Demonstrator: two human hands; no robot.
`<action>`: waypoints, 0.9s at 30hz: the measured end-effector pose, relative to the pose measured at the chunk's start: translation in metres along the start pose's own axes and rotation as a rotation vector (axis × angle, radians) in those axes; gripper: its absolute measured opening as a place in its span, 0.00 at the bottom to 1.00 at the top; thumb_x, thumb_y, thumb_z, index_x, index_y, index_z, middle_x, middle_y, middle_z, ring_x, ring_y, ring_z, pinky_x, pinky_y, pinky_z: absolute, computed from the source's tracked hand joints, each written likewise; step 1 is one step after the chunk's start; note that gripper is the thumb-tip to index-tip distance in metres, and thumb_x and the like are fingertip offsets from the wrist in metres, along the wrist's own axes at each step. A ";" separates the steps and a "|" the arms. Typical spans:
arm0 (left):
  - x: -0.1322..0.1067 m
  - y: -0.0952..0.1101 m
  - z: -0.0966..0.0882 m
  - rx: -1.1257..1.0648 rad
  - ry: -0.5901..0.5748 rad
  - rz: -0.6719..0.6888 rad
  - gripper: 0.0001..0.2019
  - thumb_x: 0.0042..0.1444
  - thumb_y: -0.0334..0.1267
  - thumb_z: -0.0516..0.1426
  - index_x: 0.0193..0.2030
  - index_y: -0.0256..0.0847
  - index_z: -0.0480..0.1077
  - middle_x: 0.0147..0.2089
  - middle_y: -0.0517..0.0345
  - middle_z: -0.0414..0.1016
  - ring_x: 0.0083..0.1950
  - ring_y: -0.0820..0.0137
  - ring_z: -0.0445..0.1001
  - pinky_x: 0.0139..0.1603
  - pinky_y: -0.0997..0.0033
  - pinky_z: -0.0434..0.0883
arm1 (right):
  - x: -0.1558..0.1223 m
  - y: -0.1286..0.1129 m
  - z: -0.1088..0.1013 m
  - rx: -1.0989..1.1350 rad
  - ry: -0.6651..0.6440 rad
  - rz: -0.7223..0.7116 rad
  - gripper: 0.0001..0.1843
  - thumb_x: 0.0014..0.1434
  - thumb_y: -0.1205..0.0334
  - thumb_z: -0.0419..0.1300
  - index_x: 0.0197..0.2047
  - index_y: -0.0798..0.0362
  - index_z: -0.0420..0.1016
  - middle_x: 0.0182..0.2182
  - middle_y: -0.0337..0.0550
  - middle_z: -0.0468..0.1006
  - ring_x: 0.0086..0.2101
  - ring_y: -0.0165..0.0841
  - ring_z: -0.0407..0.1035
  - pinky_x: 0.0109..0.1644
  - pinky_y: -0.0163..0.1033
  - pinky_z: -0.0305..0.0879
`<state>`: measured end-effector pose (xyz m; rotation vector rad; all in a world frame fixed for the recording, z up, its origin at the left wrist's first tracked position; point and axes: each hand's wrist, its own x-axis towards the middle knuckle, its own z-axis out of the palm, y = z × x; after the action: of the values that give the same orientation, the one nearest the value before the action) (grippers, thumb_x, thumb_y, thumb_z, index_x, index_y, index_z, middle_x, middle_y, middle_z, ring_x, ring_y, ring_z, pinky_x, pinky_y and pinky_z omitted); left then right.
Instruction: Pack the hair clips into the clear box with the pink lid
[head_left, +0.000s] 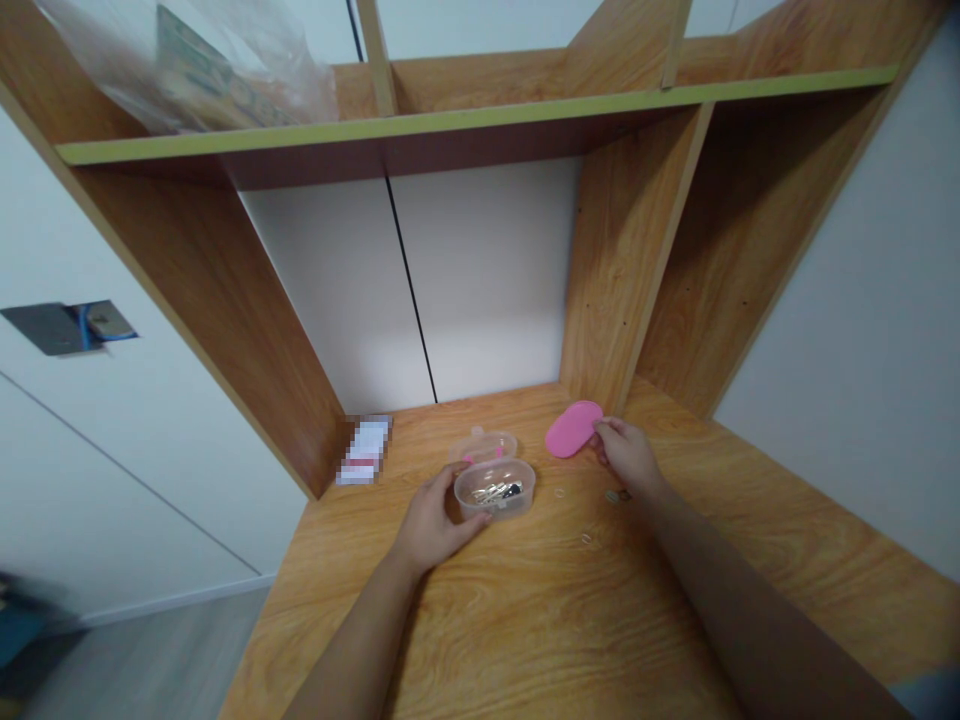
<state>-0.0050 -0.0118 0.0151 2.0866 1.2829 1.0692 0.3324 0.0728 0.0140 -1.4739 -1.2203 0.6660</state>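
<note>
Where the wooden desk runs back to the white wall, the items stand as follows.

Item 1: clear tub, oval, open at the top, near the middle of the desk. It holds a small heap of metal clips or pins, one part dark; too small to tell apart.

Item 2: left hand, cupped against the tub's left side, thumb along its front wall, fingers curled round it.

Item 3: pink lid, oval, to the right of the tub and behind it, close to the upright wooden partition. Whether it lies flat on the desk or is lifted cannot be told.

Item 4: right hand, fingertips pinched on the lid's right edge.

Item 5: second clear container, directly behind the tub and touching or nearly touching it, with pink bits inside.

Item 6: small loose pieces on the desk just beside the right wrist.

Item 7: a blurred white packet, far left, against the side panel.

Item 8: plastic bag on the shelf above.
</note>
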 end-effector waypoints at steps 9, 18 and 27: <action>0.000 -0.002 0.001 -0.007 -0.003 0.000 0.32 0.50 0.43 0.68 0.61 0.45 0.65 0.63 0.47 0.72 0.61 0.55 0.74 0.64 0.51 0.70 | -0.002 -0.003 0.005 0.107 -0.089 0.212 0.08 0.57 0.58 0.60 0.34 0.54 0.72 0.35 0.51 0.84 0.18 0.28 0.68 0.17 0.30 0.55; 0.000 0.001 0.000 -0.005 -0.003 -0.006 0.31 0.50 0.42 0.68 0.61 0.46 0.66 0.63 0.48 0.73 0.61 0.54 0.74 0.62 0.51 0.71 | 0.002 0.003 -0.001 -0.121 -0.088 0.150 0.12 0.60 0.56 0.57 0.32 0.54 0.78 0.31 0.49 0.84 0.18 0.30 0.67 0.22 0.34 0.60; 0.000 0.001 -0.001 0.000 -0.007 -0.007 0.31 0.50 0.43 0.67 0.61 0.45 0.65 0.62 0.49 0.73 0.60 0.55 0.75 0.62 0.53 0.71 | -0.003 -0.006 -0.013 -0.531 -0.002 0.006 0.16 0.58 0.51 0.59 0.27 0.49 0.81 0.25 0.50 0.81 0.29 0.42 0.75 0.33 0.40 0.60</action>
<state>-0.0050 -0.0125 0.0164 2.0827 1.2864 1.0580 0.3413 0.0645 0.0223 -1.9080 -1.4652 0.3567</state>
